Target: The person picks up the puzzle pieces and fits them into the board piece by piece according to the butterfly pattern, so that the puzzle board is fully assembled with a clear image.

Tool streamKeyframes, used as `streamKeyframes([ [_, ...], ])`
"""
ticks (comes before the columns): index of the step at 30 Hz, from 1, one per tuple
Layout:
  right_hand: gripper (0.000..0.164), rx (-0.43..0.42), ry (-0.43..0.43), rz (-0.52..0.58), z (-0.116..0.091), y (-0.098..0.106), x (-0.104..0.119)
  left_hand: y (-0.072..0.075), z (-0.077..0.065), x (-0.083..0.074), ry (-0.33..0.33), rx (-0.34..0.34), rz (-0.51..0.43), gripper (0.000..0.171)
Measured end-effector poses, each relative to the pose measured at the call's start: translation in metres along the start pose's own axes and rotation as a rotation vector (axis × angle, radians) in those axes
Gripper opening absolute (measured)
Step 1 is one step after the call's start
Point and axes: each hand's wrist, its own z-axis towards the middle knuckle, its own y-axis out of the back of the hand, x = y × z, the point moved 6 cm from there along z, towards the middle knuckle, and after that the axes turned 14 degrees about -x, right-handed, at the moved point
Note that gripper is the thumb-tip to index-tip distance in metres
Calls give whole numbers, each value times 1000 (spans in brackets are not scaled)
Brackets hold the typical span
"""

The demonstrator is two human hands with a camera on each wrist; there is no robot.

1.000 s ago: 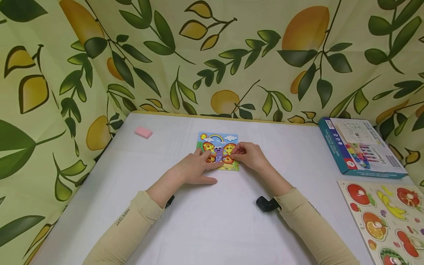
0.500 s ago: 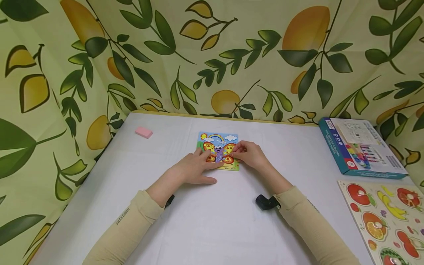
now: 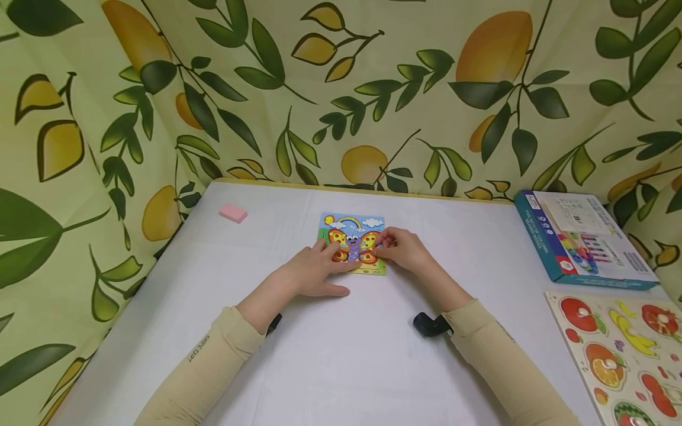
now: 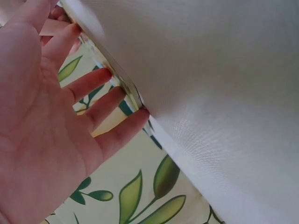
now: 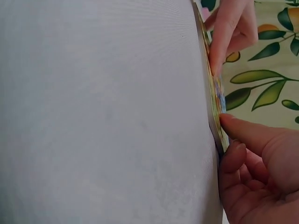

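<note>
A small square butterfly puzzle (image 3: 345,225) lies flat on the white-covered table, with a sun, rainbow and clouds along its top. My left hand (image 3: 314,270) rests over its lower left part, fingers spread and fairly straight; the left wrist view shows that hand's (image 4: 51,126) palm and the fingertips along the puzzle's edge. At the right edge, my right hand (image 3: 406,251) has its thumb on the puzzle's face and the other fingers curled by the side. Seen edge-on in the right wrist view, the puzzle (image 5: 216,100) sits between that thumb and the curled fingers.
A pink eraser-like block (image 3: 233,213) lies at the back left. On the right stand a blue-edged toy box (image 3: 586,236) and, nearer me, a fruit peg board (image 3: 620,349). A patterned fruit-and-leaf curtain (image 3: 367,106) hangs behind the table.
</note>
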Motion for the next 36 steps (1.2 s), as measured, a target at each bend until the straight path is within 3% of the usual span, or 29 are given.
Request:
streamKeyframes([
  [12,25,31,25,-32,-3,2,-1,-6,-2,4,45,72,-32,65],
  [26,35,152,85,-26,-4,4,1,-7,-1,6,35,66,-38,64],
  [36,40,182,115,-24,-5,3,2,-6,-1,5,43,64,-41,64],
])
